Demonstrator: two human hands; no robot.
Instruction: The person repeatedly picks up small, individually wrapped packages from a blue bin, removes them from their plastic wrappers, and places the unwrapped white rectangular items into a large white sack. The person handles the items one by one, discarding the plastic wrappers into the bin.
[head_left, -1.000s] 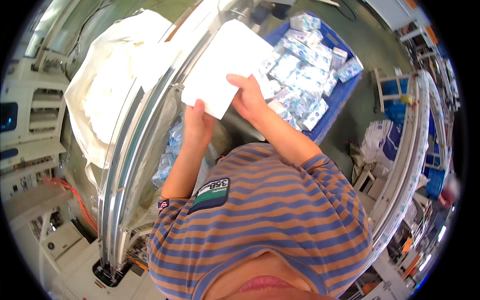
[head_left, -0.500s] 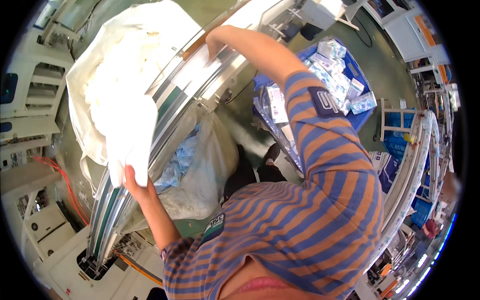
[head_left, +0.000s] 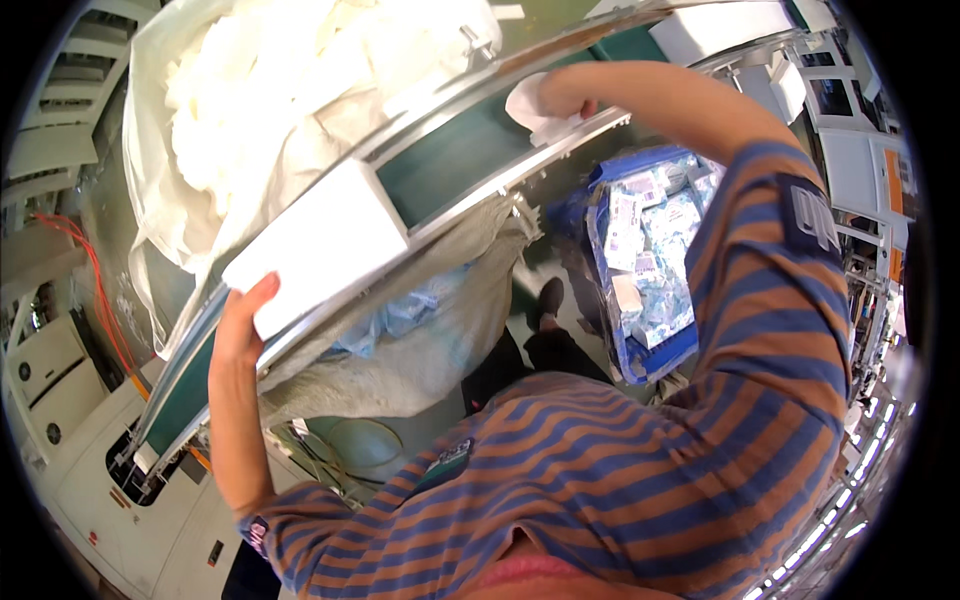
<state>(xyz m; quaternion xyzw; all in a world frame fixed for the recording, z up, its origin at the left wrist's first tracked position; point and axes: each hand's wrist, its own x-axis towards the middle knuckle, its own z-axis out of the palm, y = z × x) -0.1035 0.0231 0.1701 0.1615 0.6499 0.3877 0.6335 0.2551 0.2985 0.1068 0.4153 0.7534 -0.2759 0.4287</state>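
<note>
On the green conveyor belt lies a long white block-shaped stack. My left hand holds its near-left end, with the thumb on top and the other fingers hidden behind or below. Farther right along the belt, my right hand is closed on a soft white sheet, which rests partly on the belt. A bare stretch of belt separates the stack from that sheet. Behind the conveyor, a big white bag bulges with loose white material.
Metal rails edge the conveyor. Below it hangs a translucent sack holding blue material. A blue crate of white-and-blue packs stands right of my feet. Another white stack sits farther along the belt. A red hose runs at left.
The limp white piece by my left hand is no longer raised before the bag; a white stack now lies on the belt there. My right hand has moved right and holds a white sheet.
</note>
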